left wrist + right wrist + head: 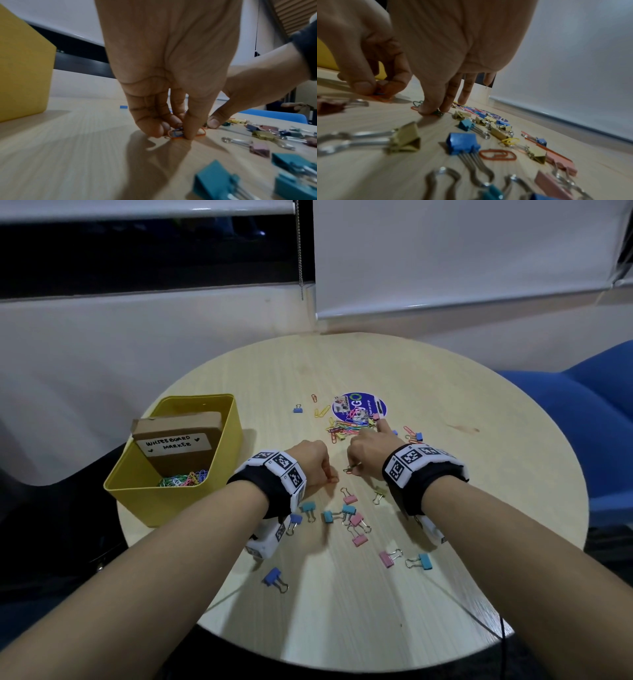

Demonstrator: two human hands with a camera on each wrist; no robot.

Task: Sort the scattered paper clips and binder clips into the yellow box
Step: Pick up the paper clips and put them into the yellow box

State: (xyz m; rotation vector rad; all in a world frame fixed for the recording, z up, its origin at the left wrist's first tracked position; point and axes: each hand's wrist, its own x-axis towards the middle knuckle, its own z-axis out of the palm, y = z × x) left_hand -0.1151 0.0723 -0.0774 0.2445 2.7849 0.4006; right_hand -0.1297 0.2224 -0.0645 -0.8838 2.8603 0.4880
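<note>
The yellow box stands on the table's left, with paper clips in its near corner. Just right of it my left hand is down on the table, thumb and fingers pinching an orange and a blue paper clip. My right hand is beside it. Its thumb and a finger pinch a green paper clip against the table, and its index finger reaches into the paper clip pile. Several binder clips lie scattered below both hands.
A cardboard box labelled "Whiteboard Marker" leans inside the yellow box. A round purple sticker lies behind the pile. More binder clips lie near the front and by the right wrist. A blue chair stands at the right.
</note>
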